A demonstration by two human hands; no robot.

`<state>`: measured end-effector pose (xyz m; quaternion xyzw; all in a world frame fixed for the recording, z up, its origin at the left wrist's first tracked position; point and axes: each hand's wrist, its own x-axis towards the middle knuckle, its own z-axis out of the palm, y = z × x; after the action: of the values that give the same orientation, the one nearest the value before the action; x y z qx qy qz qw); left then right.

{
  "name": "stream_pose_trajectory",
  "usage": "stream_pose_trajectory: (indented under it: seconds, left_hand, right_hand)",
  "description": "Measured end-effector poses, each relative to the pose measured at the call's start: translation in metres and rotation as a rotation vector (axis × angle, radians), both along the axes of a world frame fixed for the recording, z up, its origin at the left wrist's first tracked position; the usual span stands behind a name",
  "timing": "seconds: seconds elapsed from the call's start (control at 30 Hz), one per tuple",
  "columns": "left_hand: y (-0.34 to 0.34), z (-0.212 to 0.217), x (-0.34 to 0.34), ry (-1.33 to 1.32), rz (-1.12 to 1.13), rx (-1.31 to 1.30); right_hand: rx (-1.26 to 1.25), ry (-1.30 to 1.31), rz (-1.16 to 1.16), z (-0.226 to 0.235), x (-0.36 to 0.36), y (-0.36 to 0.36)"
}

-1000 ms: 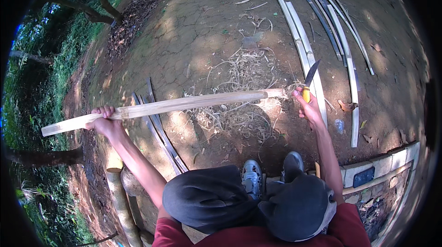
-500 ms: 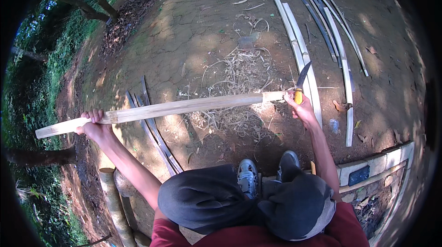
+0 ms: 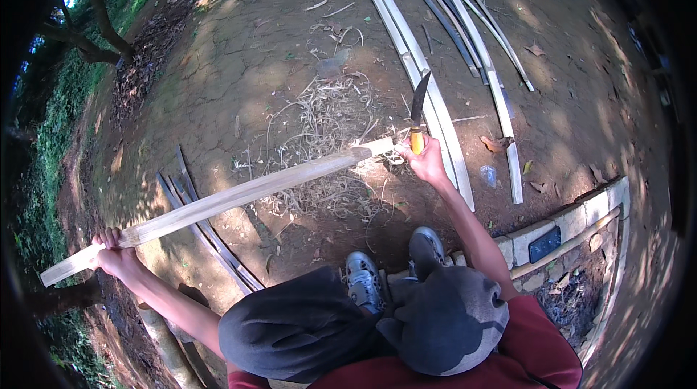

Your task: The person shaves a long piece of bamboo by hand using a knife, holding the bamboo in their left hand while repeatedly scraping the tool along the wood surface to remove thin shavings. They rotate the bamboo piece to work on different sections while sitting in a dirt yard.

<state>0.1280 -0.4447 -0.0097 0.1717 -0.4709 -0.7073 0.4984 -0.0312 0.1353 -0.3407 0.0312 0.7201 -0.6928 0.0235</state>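
A long, pale split-bamboo strip [image 3: 239,194] slants across in front of me, its right end higher in the picture. My left hand [image 3: 116,255] is wrapped round it near its lower left end. In my right hand [image 3: 427,160] is a knife [image 3: 417,119] with a yellow handle and a dark curved blade, pointing up and away from me. The thumb and fingers of that hand also meet the strip's right end, though their exact hold there is partly hidden. The blade stands apart from the strip.
Curly shavings [image 3: 319,120] cover the dirt beyond the strip. Pale bamboo strips [image 3: 435,109] and dark ones [image 3: 443,15] lie at the right. More dark strips [image 3: 210,233] lie at the left, near cut logs [image 3: 168,345]. A phone [image 3: 544,244] rests on a block edging [image 3: 573,222].
The strip has tilted more steeply, its left end dropping lower in the picture. Both hands keep their hold. The ground has shifted leftward in view.
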Motion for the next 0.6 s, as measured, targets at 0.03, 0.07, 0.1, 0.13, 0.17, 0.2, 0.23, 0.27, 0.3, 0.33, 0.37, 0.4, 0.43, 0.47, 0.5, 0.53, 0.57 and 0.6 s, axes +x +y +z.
stream_pose_trajectory:
  seconds: [0.03, 0.07, 0.1, 0.13, 0.17, 0.2, 0.23, 0.27, 0.3, 0.33, 0.37, 0.4, 0.43, 0.47, 0.5, 0.53, 0.57, 0.6]
  left_hand:
    - [0.0, -0.001, 0.003, -0.007, 0.009, -0.012]
    - [0.002, 0.003, 0.008, -0.01, 0.021, -0.028]
    - [0.003, 0.007, 0.013, -0.014, 0.034, -0.044]
    - [-0.003, 0.004, 0.01, -0.057, 0.002, -0.046]
    - [0.005, 0.004, 0.006, -0.061, 0.04, -0.038]
    - [0.014, 0.006, 0.003, -0.066, 0.079, -0.03]
    - [0.019, 0.006, 0.001, -0.071, 0.12, -0.024]
    - [0.004, 0.008, 0.01, -0.088, 0.101, -0.057]
    - [-0.016, 0.01, 0.021, -0.102, 0.092, -0.065]
    - [-0.035, 0.008, 0.026, -0.117, 0.07, -0.062]
    - [-0.035, 0.002, 0.022, -0.144, 0.065, -0.069]
    - [-0.034, -0.004, 0.016, -0.169, 0.057, -0.076]
    - [-0.027, -0.002, 0.02, -0.147, 0.067, -0.09]
    - [-0.02, 0.003, 0.024, -0.126, 0.081, -0.108]
    - [-0.012, 0.008, 0.026, -0.113, 0.108, -0.114]
    - [0.001, 0.008, 0.022, -0.099, 0.122, -0.109]
    - [0.014, 0.009, 0.015, -0.094, 0.15, -0.092]
    - [0.022, 0.008, 0.007, -0.088, 0.169, -0.074]
  right_hand:
    - [0.107, -0.048, -0.013, 0.005, 0.002, -0.002]
    - [0.21, -0.092, -0.023, 0.022, 0.004, -0.006]
    - [0.313, -0.135, -0.032, 0.031, 0.006, -0.01]
    - [0.335, -0.023, -0.144, 0.017, 0.005, -0.004]
    - [0.334, -0.047, -0.168, 0.008, 0.004, 0.0]
    - [0.333, -0.07, -0.191, 0.0, 0.003, 0.005]
    - [0.33, -0.094, -0.212, -0.005, 0.003, 0.006]
    - [0.344, -0.099, -0.236, 0.005, 0.006, 0.004]
    - [0.389, -0.111, -0.255, 0.0, 0.005, 0.004]
    - [0.447, -0.124, -0.286, -0.01, 0.004, 0.016]
    - [0.511, -0.138, -0.321, -0.024, 0.003, 0.033]
    - [0.556, -0.222, -0.285, -0.041, 0.002, 0.055]
    - [0.643, -0.233, -0.21, -0.037, 0.003, 0.054]
    - [0.725, -0.242, -0.13, -0.025, 0.006, 0.051]
    - [0.806, -0.249, -0.049, -0.013, 0.008, 0.047]
    - [0.816, -0.266, 0.018, -0.006, 0.011, 0.048]
    - [0.731, -0.245, 0.032, -0.005, 0.011, 0.044]
    - [0.645, -0.226, 0.036, -0.004, 0.011, 0.041]
